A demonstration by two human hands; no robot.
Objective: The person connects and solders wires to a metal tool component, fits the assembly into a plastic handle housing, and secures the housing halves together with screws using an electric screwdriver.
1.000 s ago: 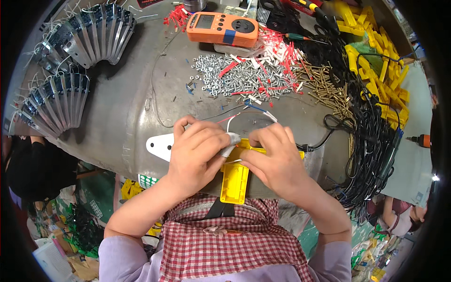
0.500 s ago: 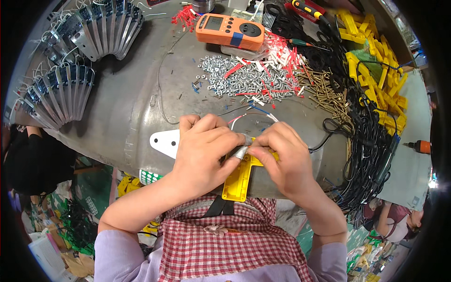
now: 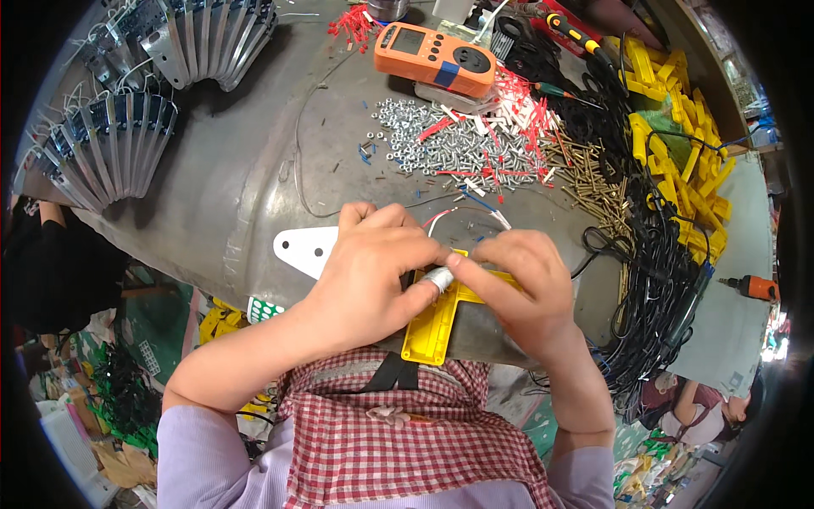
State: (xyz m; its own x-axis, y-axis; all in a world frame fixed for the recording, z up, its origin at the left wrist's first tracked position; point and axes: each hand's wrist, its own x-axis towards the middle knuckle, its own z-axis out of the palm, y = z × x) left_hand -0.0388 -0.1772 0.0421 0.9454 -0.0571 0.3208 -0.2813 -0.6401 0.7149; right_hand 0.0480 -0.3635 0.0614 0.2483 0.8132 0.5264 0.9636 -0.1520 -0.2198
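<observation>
While the grey desk (image 3: 220, 187) spreads out under bright glare, its far half carries most of the clutter: an orange meter (image 3: 437, 59), a pile of silver screws and nuts (image 3: 475, 144), brass screws (image 3: 593, 191) and a tangle of black cables (image 3: 649, 280). Yellow parts (image 3: 682, 153) are heaped at the right, and metal strips (image 3: 127, 157) stand fanned out at the left. Beyond the desk, a green floor (image 3: 172, 325) shows among scraps, with another person (image 3: 695, 411) at the right edge of the room.

At the near edge of the desk, in front of the checked apron (image 3: 398, 450), sits the yellow case (image 3: 431, 329), hollow side up. Its visible leg runs lengthwise toward the wearer, the near end slightly left and the far end leaning right; a crossbar (partly covered by fingers) goes off rightward. The left hand (image 3: 377, 267) and right hand (image 3: 526, 293) meet over the far part, fingers bent and tips together; I cannot tell what they pinch. Thin wires (image 3: 433, 223) loop just past them, and a white plate (image 3: 303, 249) lies beside the left hand.
</observation>
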